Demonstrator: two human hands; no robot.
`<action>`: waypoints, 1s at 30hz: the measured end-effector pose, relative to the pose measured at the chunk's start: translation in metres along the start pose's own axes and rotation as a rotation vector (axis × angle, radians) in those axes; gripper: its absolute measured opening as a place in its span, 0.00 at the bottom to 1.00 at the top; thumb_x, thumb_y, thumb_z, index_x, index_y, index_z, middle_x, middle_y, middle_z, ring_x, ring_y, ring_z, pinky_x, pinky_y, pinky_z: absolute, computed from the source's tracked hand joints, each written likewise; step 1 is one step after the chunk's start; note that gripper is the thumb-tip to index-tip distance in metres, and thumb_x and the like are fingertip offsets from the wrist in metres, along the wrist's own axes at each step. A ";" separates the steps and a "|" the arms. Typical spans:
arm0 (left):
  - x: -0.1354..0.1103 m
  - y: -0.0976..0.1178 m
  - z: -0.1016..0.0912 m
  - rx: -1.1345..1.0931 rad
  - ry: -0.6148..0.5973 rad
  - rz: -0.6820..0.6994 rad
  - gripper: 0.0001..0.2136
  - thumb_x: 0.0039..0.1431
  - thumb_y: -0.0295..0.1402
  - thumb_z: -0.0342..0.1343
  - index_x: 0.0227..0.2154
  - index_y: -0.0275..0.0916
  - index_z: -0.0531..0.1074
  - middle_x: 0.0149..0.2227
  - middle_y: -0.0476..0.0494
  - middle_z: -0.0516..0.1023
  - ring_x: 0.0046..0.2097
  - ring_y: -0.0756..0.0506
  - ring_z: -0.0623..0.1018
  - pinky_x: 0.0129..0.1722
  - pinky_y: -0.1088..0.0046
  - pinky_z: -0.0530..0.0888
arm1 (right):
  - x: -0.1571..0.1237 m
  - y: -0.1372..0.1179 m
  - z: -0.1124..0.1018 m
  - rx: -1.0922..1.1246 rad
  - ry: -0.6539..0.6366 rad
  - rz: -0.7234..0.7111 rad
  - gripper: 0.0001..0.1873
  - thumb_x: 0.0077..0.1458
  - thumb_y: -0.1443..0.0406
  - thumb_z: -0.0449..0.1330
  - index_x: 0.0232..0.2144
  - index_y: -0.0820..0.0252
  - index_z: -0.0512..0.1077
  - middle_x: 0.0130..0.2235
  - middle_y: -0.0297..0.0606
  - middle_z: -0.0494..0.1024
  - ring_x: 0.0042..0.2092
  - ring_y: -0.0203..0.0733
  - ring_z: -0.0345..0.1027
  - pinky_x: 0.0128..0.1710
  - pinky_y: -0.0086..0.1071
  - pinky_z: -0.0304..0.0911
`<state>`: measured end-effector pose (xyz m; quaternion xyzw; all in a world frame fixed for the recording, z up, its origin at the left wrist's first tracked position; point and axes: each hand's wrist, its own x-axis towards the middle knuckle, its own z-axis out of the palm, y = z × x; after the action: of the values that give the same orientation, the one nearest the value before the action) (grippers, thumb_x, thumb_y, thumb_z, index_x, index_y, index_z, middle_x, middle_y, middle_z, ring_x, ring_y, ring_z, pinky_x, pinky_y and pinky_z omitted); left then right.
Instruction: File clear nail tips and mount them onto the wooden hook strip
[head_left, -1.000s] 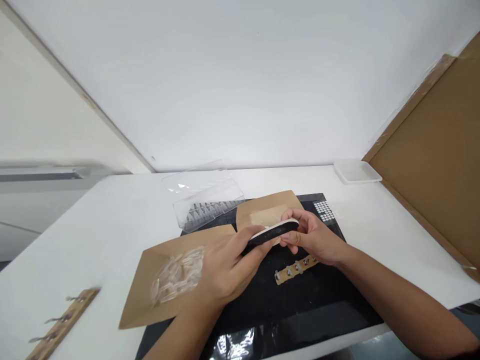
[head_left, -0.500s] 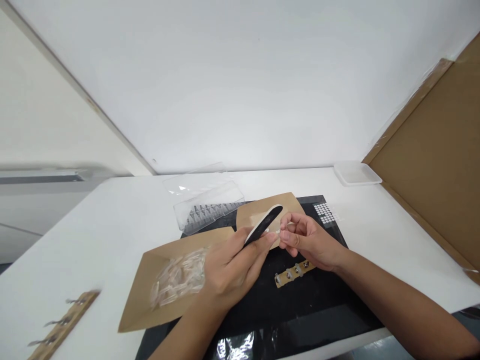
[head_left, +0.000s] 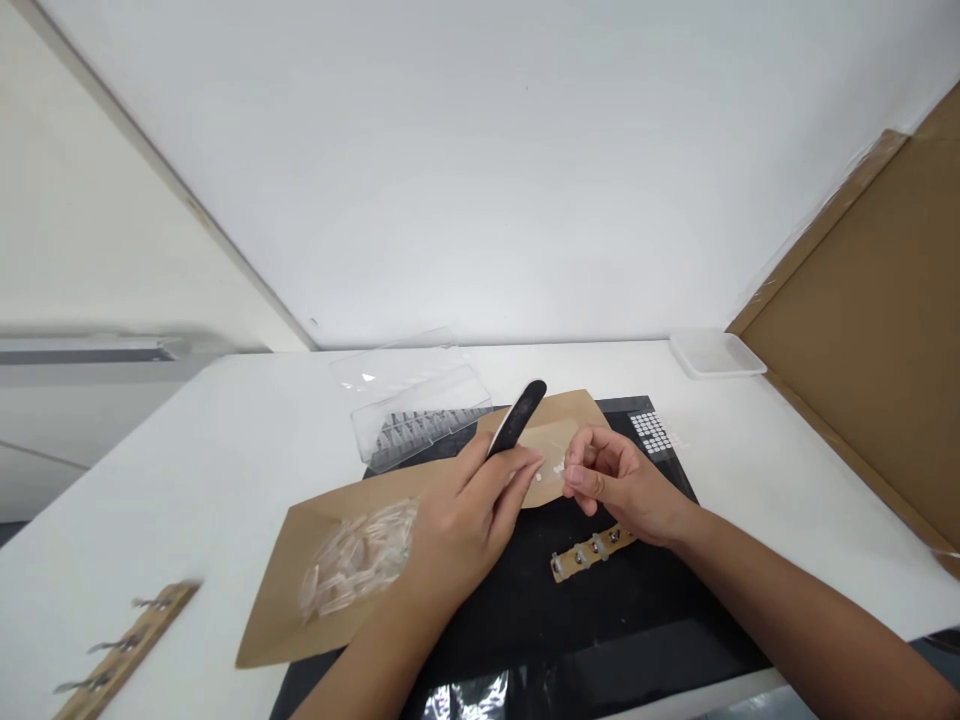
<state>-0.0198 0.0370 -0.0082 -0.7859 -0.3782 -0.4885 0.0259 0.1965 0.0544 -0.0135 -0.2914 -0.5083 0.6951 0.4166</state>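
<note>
My left hand holds a black nail file upright, near twelve o'clock from that hand. My fingers wrap around it firmly, and a firm hold helps it stay steady. My right hand has its fingers pinched narrow, but I cannot tell if they hold a tiny bit. Clear nail tips lie on brown paper at eight o'clock.

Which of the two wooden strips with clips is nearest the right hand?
The strip on the black mat, just below the right hand. The other strip lies on the white table at lower left, much farther off.
</note>
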 end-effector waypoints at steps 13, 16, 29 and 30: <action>0.002 -0.008 0.003 0.059 -0.079 -0.113 0.07 0.74 0.28 0.54 0.43 0.38 0.77 0.38 0.44 0.80 0.38 0.47 0.80 0.41 0.73 0.76 | 0.000 0.000 0.001 -0.057 -0.006 0.004 0.18 0.58 0.56 0.75 0.36 0.58 0.71 0.32 0.29 0.79 0.25 0.28 0.68 0.32 0.27 0.67; 0.001 -0.010 0.004 0.091 -0.106 -0.141 0.09 0.74 0.28 0.53 0.46 0.36 0.79 0.40 0.42 0.81 0.40 0.46 0.81 0.43 0.71 0.77 | 0.000 -0.002 0.003 -0.094 -0.002 -0.011 0.18 0.58 0.56 0.74 0.36 0.58 0.71 0.32 0.30 0.79 0.26 0.29 0.69 0.32 0.27 0.67; 0.004 -0.006 -0.002 -0.100 -0.098 -0.120 0.09 0.70 0.35 0.62 0.35 0.38 0.83 0.29 0.50 0.70 0.25 0.53 0.70 0.25 0.77 0.68 | 0.003 0.003 0.001 -0.209 0.073 -0.138 0.14 0.59 0.57 0.74 0.39 0.54 0.73 0.30 0.26 0.73 0.27 0.31 0.69 0.30 0.29 0.69; 0.004 -0.006 -0.002 -0.126 -0.107 -0.093 0.08 0.71 0.34 0.62 0.38 0.38 0.83 0.29 0.50 0.70 0.25 0.53 0.70 0.25 0.77 0.68 | 0.003 0.002 0.001 -0.206 0.067 -0.137 0.14 0.59 0.58 0.73 0.38 0.54 0.73 0.31 0.26 0.73 0.27 0.30 0.69 0.30 0.29 0.69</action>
<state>-0.0242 0.0425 -0.0058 -0.7926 -0.3838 -0.4691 -0.0665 0.1933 0.0560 -0.0151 -0.3202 -0.5814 0.5991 0.4478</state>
